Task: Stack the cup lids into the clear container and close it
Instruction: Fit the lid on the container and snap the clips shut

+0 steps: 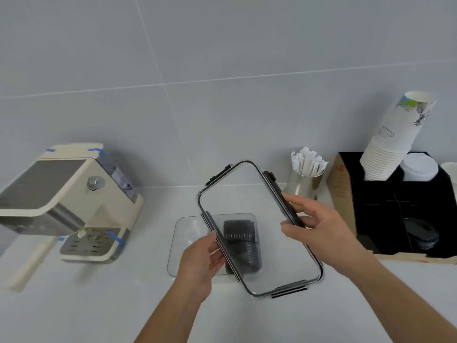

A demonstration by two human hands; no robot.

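Each grip pinches a long edge of the clear rectangular black-latched container lid (249,219): left hand (200,258) at 8 o'clock, right hand (319,231) at 3. Below, the clear plastic container (183,243) on the bench already holds stacked black cup lids (241,246); closing apparently remains.
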